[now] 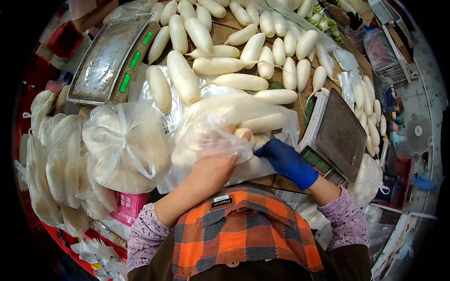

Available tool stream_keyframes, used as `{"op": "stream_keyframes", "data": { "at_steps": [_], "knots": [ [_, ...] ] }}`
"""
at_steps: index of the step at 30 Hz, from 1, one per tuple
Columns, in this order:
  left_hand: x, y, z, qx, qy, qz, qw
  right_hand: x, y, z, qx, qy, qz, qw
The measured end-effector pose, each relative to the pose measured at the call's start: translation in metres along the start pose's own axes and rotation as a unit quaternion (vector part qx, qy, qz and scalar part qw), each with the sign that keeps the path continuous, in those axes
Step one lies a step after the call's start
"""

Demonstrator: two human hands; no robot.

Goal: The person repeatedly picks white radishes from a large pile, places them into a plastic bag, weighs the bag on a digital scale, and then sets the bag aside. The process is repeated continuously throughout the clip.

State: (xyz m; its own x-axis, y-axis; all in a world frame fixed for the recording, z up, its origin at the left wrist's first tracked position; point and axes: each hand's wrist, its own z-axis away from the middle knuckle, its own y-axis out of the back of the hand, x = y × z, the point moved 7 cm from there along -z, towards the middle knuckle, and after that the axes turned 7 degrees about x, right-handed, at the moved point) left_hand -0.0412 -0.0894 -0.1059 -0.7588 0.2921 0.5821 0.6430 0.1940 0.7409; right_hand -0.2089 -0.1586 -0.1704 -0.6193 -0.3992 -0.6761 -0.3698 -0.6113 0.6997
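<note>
A clear plastic bag [206, 114] full of white radishes lies in front of me, its mouth toward the right. My left hand [215, 152], bare, is closed at the bag's mouth with thin film draped over it, so its fingers show only in part. My right hand [287, 163], in a blue glove, has its fingers curled against a white radish [261, 140] at the opening. Another white radish [262, 122] shows through the film above it. The fingertips of the gloved hand are partly hidden.
Loose white radishes [253, 49] cover the table's far side. A weighing scale [341, 133] stands right of the bag, another scale [110, 58] at the far left. A knotted bag of radishes [126, 145] sits left, beside several more filled bags [63, 159]. A pink box [127, 206] is below them.
</note>
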Motion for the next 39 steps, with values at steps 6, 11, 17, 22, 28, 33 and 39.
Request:
{"op": "stream_keyframes", "data": {
  "at_steps": [6, 11, 17, 22, 28, 33, 39],
  "knots": [
    [0.001, -0.022, 0.0, -0.026, -0.039, -0.022, 0.999, 0.015, -0.014, 0.023, -0.001, -0.034, 0.092, 0.995],
    [0.004, -0.016, 0.003, 0.021, -0.053, -0.047, 0.997, 0.018, -0.01, 0.015, -0.066, 0.064, 0.265, 0.96],
    [0.004, -0.022, 0.002, -0.033, -0.033, -0.078, 0.996, 0.002, -0.004, 0.017, 0.003, 0.1, 0.16, 0.982],
    [0.016, -0.025, 0.0, 0.014, 0.007, -0.114, 0.993, 0.005, -0.007, 0.033, -0.075, 0.114, 0.107, 0.985],
    [0.028, -0.014, -0.016, 0.025, 0.032, -0.07, 0.997, -0.011, 0.029, 0.044, -0.098, 0.055, -0.133, 0.985],
    [0.026, -0.031, -0.016, -0.001, 0.046, -0.095, 0.994, -0.021, 0.039, 0.054, -0.123, -0.034, -0.346, 0.929],
    [0.021, -0.044, -0.005, 0.041, 0.05, -0.123, 0.99, -0.016, 0.038, 0.054, -0.068, -0.077, -0.432, 0.896]
  ]
}}
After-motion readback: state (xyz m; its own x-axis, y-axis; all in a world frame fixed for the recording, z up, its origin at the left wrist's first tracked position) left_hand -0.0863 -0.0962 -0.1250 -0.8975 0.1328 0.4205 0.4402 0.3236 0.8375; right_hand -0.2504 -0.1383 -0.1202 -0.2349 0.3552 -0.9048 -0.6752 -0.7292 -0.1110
